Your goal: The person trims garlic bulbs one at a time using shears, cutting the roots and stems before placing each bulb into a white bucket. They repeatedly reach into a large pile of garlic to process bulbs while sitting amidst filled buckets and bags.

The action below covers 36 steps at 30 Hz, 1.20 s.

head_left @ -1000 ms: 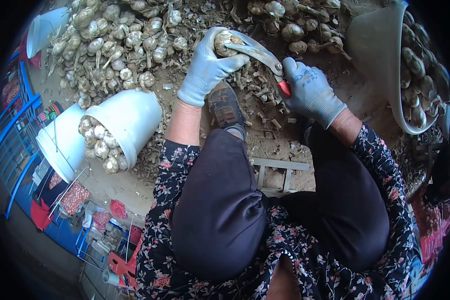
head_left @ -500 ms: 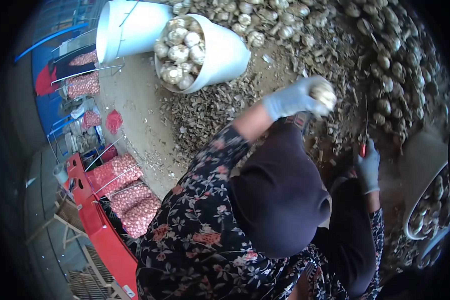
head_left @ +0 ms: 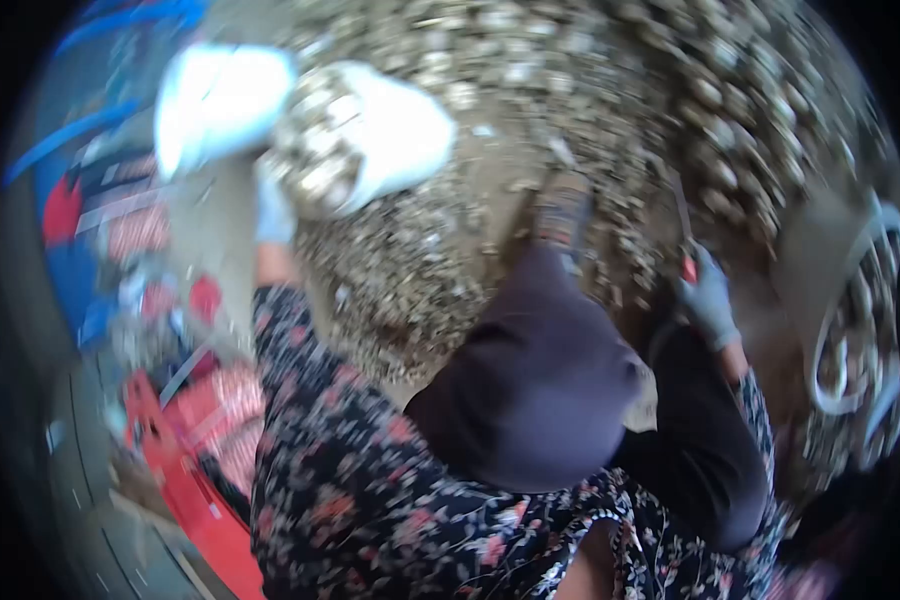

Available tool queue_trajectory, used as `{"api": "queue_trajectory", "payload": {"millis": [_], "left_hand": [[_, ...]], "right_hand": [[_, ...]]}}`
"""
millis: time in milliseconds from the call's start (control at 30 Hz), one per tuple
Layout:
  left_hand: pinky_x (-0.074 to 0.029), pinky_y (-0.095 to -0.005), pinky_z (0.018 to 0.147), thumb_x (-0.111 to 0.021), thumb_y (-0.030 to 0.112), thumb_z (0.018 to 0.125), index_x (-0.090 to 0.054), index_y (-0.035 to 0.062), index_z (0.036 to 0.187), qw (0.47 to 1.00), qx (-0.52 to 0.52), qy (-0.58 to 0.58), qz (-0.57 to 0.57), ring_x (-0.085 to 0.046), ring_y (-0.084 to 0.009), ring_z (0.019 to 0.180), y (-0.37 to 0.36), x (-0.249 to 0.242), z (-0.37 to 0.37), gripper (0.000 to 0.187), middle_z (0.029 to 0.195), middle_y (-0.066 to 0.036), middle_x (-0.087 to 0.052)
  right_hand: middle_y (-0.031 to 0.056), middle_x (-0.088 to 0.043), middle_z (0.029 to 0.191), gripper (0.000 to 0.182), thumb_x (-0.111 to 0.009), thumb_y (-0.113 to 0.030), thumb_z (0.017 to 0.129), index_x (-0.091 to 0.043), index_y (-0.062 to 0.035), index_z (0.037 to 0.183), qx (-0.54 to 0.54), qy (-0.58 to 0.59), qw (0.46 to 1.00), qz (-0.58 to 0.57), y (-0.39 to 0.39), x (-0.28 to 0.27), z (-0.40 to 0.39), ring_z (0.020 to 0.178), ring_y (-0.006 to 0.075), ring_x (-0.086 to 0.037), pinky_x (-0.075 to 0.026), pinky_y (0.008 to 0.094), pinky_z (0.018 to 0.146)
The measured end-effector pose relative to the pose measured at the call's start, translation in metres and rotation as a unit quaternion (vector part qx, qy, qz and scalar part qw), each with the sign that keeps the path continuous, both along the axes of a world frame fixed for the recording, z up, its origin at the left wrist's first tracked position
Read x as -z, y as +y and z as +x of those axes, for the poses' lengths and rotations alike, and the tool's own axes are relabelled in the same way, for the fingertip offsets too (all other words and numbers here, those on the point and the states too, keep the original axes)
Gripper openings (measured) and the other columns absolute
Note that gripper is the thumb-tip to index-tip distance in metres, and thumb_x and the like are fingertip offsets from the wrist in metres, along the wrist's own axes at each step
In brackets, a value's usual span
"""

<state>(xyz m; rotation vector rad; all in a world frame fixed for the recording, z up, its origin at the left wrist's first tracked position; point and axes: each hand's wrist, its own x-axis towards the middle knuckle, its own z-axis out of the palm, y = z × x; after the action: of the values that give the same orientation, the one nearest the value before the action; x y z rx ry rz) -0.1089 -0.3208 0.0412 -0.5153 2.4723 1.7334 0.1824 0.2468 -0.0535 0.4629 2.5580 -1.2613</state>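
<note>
My gloved left hand (head_left: 274, 208) is at the mouth of a tipped white bucket (head_left: 405, 130) filled with garlic bulbs (head_left: 320, 140). Blur and the bulbs obscure its fingers, so whether it holds a bulb cannot be made out. Over on the right, my gloved right hand (head_left: 710, 300) is closed round the red handle of a knife (head_left: 688, 266). The thin blade points away from me, towards the heaped garlic (head_left: 740, 130).
A second white bucket (head_left: 225, 100) stands beside the filled one. At the right lies a pale container (head_left: 820, 370) with more garlic in it. Dry trimmings (head_left: 400, 270) cover the ground around my shoe (head_left: 562, 215). Filled net sacks (head_left: 220, 410) and a red frame (head_left: 185, 460) are at left.
My left hand, which held a garlic bulb over the trimmings, has swung left to the filled bucket. The right hand still grips the knife. The view has shifted and blurred.
</note>
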Motion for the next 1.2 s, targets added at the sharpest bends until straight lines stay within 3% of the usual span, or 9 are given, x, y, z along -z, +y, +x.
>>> {"api": "queue_trajectory", "payload": {"millis": [67,100,133,300,533,700,767,833,1200], "left_hand": [[-0.046,-0.0371,0.088,-0.036,0.037,0.098,-0.056,0.0008,0.117,0.994,-0.047,0.054,-0.082,-0.057,-0.0235,0.101,0.008,-0.007,-0.014,0.046,0.115,-0.011,-0.059],[-0.049,-0.0359,0.080,-0.042,0.027,0.096,-0.058,-0.0009,0.110,0.883,-0.037,0.128,-0.449,-0.059,-0.0223,0.090,0.008,-0.020,-0.016,0.035,0.100,-0.011,-0.061],[-0.052,-0.0346,0.072,-0.048,0.016,0.093,-0.060,-0.0026,0.102,0.630,-0.033,0.210,-0.747,-0.061,-0.0212,0.078,0.022,-0.036,-0.025,0.024,0.084,-0.010,-0.064],[-0.049,-0.0268,0.078,-0.059,0.003,0.086,-0.062,0.0007,0.110,0.868,0.357,0.279,-0.204,-0.061,-0.0188,0.088,0.305,-0.019,0.021,0.024,0.105,-0.011,-0.062],[-0.050,-0.0379,0.080,-0.069,0.044,0.077,-0.063,0.0077,0.103,0.691,0.614,0.183,-0.334,-0.065,-0.0287,0.091,0.565,0.127,0.047,0.045,0.097,-0.015,-0.066],[-0.049,-0.0399,0.084,-0.074,0.040,0.071,-0.061,0.0095,0.109,0.663,0.660,0.075,-0.344,-0.063,-0.0309,0.096,0.564,0.155,0.035,0.050,0.105,-0.016,-0.063],[-0.049,-0.0265,0.084,-0.079,0.014,0.071,-0.054,0.0040,0.117,0.797,0.601,-0.060,-0.020,-0.060,-0.0129,0.091,0.529,0.160,0.030,0.052,0.105,-0.005,-0.062],[-0.048,-0.0225,0.085,-0.076,0.005,0.071,-0.050,0.0004,0.120,0.802,0.565,-0.131,0.145,-0.059,-0.0118,0.093,0.508,0.131,0.043,0.056,0.107,-0.005,-0.060],[-0.048,-0.0252,0.085,-0.072,0.005,0.068,-0.050,-0.0067,0.121,0.795,0.592,-0.100,0.087,-0.058,-0.0124,0.096,0.496,0.087,0.073,0.058,0.108,-0.009,-0.062]], "right_hand": [[0.0274,-0.061,0.089,0.026,-0.057,-0.021,0.080,-0.052,-0.0017,0.096,0.032,-0.023,0.999,0.000,0.007,0.009,0.011,0.087,0.0447,-0.058,-0.044,0.0498,0.075],[0.0271,-0.061,0.089,0.026,-0.056,-0.023,0.080,-0.052,-0.0022,0.096,0.046,-0.080,0.996,0.003,0.011,0.015,0.018,0.088,0.0446,-0.058,-0.044,0.0496,0.076],[0.0268,-0.061,0.090,0.026,-0.056,-0.024,0.081,-0.052,-0.0026,0.095,0.057,-0.089,0.994,0.010,0.013,0.009,0.019,0.089,0.0444,-0.058,-0.044,0.0494,0.076],[0.0258,-0.062,0.092,0.030,-0.057,-0.029,0.080,-0.053,-0.0035,0.097,0.092,-0.161,0.979,-0.087,0.014,0.017,0.017,0.092,0.0425,-0.059,-0.045,0.0477,0.078],[0.0248,-0.061,0.097,0.037,-0.059,-0.033,0.079,-0.054,-0.0026,0.099,0.104,-0.248,0.956,-0.118,0.027,0.006,0.014,0.098,0.0385,-0.059,-0.044,0.0422,0.086],[0.0248,-0.060,0.097,0.033,-0.057,-0.032,0.083,-0.052,-0.0027,0.098,0.125,-0.175,0.970,-0.115,0.040,-0.004,0.028,0.096,0.0411,-0.058,-0.045,0.0445,0.082],[0.0238,-0.060,0.097,0.033,-0.057,-0.031,0.083,-0.050,-0.0030,0.099,0.130,-0.180,0.973,-0.064,0.044,-0.002,0.025,0.095,0.0409,-0.058,-0.045,0.0455,0.081],[0.0228,-0.060,0.097,0.032,-0.056,-0.030,0.084,-0.049,-0.0033,0.100,0.137,-0.192,0.972,-0.020,0.041,-0.007,0.020,0.094,0.0408,-0.058,-0.046,0.0465,0.080],[0.0173,-0.058,0.097,0.037,-0.064,-0.021,0.075,-0.047,-0.0049,0.103,0.058,-0.102,0.979,0.165,0.049,-0.030,-0.020,0.092,0.0348,-0.061,-0.047,0.0455,0.081]]}}
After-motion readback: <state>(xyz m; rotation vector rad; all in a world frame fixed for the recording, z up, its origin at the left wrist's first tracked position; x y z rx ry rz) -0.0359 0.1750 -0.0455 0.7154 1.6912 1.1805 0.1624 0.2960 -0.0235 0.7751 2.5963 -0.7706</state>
